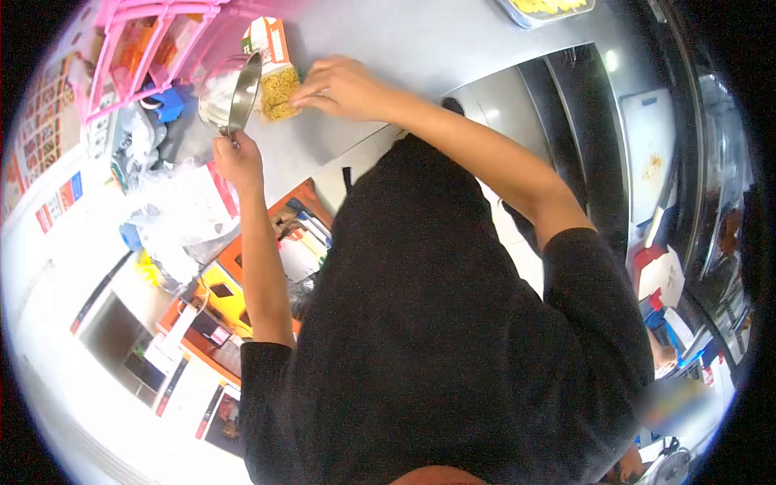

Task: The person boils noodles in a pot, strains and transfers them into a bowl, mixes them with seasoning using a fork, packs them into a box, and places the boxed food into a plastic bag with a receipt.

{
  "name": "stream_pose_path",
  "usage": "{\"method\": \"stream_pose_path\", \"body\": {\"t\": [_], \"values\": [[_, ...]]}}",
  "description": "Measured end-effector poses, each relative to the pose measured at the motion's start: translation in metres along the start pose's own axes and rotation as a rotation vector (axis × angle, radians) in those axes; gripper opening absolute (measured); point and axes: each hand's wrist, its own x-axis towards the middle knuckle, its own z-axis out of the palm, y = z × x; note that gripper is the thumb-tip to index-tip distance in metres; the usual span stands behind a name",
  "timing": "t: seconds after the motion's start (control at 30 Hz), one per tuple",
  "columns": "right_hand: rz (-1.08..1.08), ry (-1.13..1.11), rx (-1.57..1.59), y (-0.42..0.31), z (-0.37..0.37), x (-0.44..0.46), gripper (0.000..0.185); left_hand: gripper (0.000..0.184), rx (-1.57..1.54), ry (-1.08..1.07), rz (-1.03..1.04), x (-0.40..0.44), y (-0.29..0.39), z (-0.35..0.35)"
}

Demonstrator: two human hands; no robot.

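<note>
My left hand [238, 165] is closed on the lower edge of a shiny metal bowl [245, 90], which is tipped on its side so its opening faces right. Whether it has a handle is hidden by the fingers. Beside the bowl, on the steel counter, an open white, red and green takeout box [275, 44] holds yellowish-brown noodles [280, 93]. My right hand [335, 87] is at the right edge of the noodles with thumb and fingers pinched together. What lies between those fingertips, if anything, is too small to make out.
A pink plastic rack [133, 56] stands at the counter's far left, with clear plastic bags [174, 206] below it. A container of yellow food [552, 6] sits at the top. On the right are a white cutting board [648, 153] and another person's hand [664, 356].
</note>
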Motion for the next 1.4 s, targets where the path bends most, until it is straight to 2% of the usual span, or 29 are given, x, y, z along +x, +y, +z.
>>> {"method": "stream_pose_path", "body": {"t": [0.13, 0.17, 0.2, 0.23, 0.3, 0.37, 0.43, 0.47, 0.5, 0.57, 0.6, 0.63, 0.67, 0.73, 0.77, 0.8, 0.83, 0.9, 0.93, 0.97, 1.0, 1.03, 1.1, 1.17, 1.2, 1.27, 1.33, 1.4], "values": [[-0.017, 0.101, 0.008, 0.008, 0.01, -0.002, 0.019, 0.023, -0.067, 0.016, 0.021, -0.001, 0.002, 0.0], [-0.043, 0.119, -0.022, 0.007, 0.012, 0.001, 0.019, 0.023, -0.063, 0.027, -0.047, -0.001, 0.007, 0.003], [0.041, 0.071, -0.065, -0.004, 0.0, 0.001, 0.017, 0.023, -0.058, 0.031, -0.11, -0.002, 0.01, 0.0], [0.025, 0.132, -0.012, -0.013, -0.003, -0.006, 0.017, 0.023, -0.05, 0.028, -0.172, -0.005, 0.012, -0.008], [-0.027, 0.252, 0.069, -0.024, -0.017, -0.018, 0.016, 0.018, -0.146, 0.175, -0.366, -0.011, 0.028, -0.018], [0.102, 0.431, 0.228, -0.06, -0.047, -0.034, 0.014, 0.017, -0.478, 0.266, -0.861, 0.006, 0.093, -0.049], [0.428, 0.505, 0.442, -0.078, -0.088, -0.067, 0.012, 0.02, -0.512, 0.102, -1.069, 0.008, 0.135, -0.077], [0.585, 0.559, 0.551, -0.08, -0.108, -0.083, 0.013, 0.019, -0.647, -0.09, -1.032, -0.003, 0.141, -0.087], [0.622, 0.611, 0.492, -0.08, -0.129, -0.106, 0.014, 0.019, -0.934, 0.017, -1.044, 0.011, 0.206, -0.089], [0.613, 0.709, 0.342, -0.077, -0.171, -0.159, 0.018, 0.036, -1.024, -0.369, -1.052, -0.011, 0.255, -0.09], [0.685, 0.803, 0.335, -0.081, -0.186, -0.187, 0.023, 0.042, -1.048, -0.492, -1.053, -0.02, 0.284, -0.082], [0.682, 0.784, 0.101, -0.077, -0.2, -0.219, 0.027, 0.057, -0.948, -0.859, -1.085, -0.044, 0.291, -0.074], [0.83, 0.821, 0.052, -0.079, -0.206, -0.249, 0.031, 0.05, -1.018, -1.033, -0.945, -0.061, 0.319, -0.05], [1.089, 0.977, 0.082, -0.064, -0.214, -0.31, 0.043, 0.031, -1.244, -1.228, -0.939, -0.092, 0.386, -0.005], [1.25, 1.164, 0.346, -0.053, -0.224, -0.33, 0.044, 0.025, -1.405, -1.287, -1.013, -0.126, 0.413, 0.033], [1.318, 1.232, 0.547, -0.03, -0.232, -0.369, 0.044, 0.017, -1.373, -1.349, -0.966, -0.153, 0.438, 0.069], [1.356, 1.291, 0.546, 0.004, -0.233, -0.414, 0.044, 0.011, -1.341, -1.408, -0.919, -0.179, 0.46, 0.109], [1.168, 1.43, 0.501, 0.09, -0.232, -0.507, 0.038, 0.014, -1.425, -1.527, -0.833, -0.237, 0.507, 0.196], [1.094, 1.59, 0.517, 0.13, -0.242, -0.535, 0.035, 0.016, -1.488, -1.525, -0.826, -0.251, 0.538, 0.231], [1.019, 1.736, 0.552, 0.158, -0.255, -0.548, 0.032, 0.017, -1.485, -1.561, -0.732, -0.266, 0.569, 0.272], [0.99, 1.783, 0.482, 0.174, -0.275, -0.55, 0.031, 0.017, -1.599, -1.465, -0.715, -0.285, 0.603, 0.308], [1.11, 1.825, 0.451, 0.182, -0.297, -0.54, 0.038, 0.018, -1.692, -1.367, -0.702, -0.295, 0.637, 0.334], [0.949, 1.701, 0.516, 0.212, -0.324, -0.586, 0.048, 0.031, -1.581, -1.265, -0.318, -0.278, 0.681, 0.36], [0.939, 1.649, 0.543, 0.233, -0.352, -0.607, 0.048, 0.038, -1.598, -1.145, -0.139, -0.299, 0.731, 0.396], [0.961, 1.646, 0.54, 0.244, -0.362, -0.612, 0.048, 0.041, -1.54, -1.319, -0.191, -0.276, 0.736, 0.383], [0.995, 1.649, 0.532, 0.258, -0.374, -0.626, 0.048, 0.043, -1.489, -1.521, -0.234, -0.247, 0.743, 0.367], [1.033, 1.629, 0.528, 0.265, -0.384, -0.64, 0.048, 0.037, -1.477, -1.643, -0.181, -0.237, 0.743, 0.36], [1.078, 1.576, 0.548, 0.274, -0.393, -0.654, 0.048, 0.033, -1.429, -1.596, -0.08, -0.26, 0.734, 0.358]]}}
